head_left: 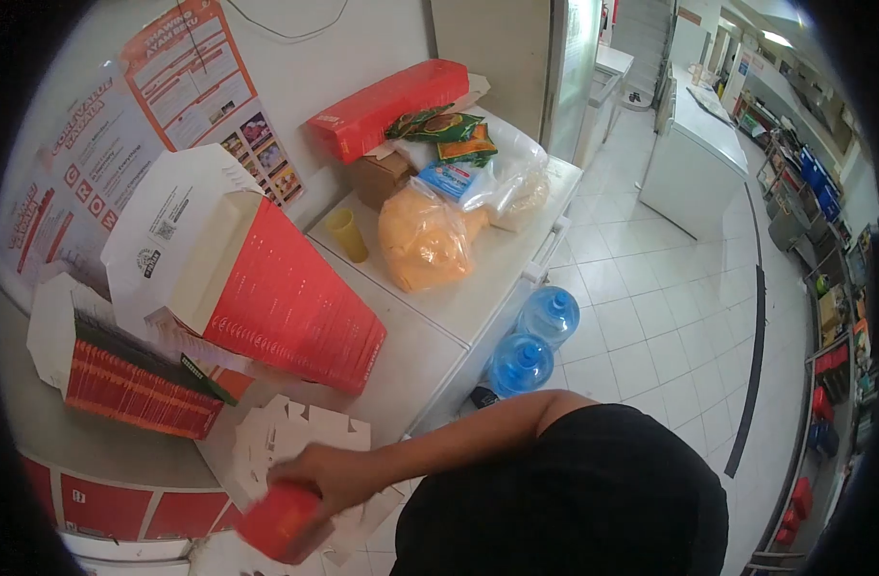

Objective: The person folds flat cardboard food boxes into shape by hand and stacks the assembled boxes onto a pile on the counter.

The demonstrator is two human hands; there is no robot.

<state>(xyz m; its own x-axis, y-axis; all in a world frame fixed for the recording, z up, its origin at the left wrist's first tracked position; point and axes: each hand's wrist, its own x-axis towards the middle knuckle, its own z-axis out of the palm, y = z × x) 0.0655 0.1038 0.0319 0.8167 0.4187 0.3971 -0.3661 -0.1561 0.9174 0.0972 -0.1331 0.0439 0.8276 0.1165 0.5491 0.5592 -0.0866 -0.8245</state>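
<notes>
the right hand (316, 477) grips a blurred red box (281, 526) by the near end of the desk (406, 331); the left hand is out of view. the box lies directly beneath the grip, long axis unclear. flat white cardboard (300, 424) sits just beside, stacked red cartons (290, 302) farther along.

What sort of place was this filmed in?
Probably the kitchen or packing area of a food outlet: stacked red cartons on a counter, a wall poster headed "Thawing Ayam Beku", and large blue water bottles on the floor.
</notes>
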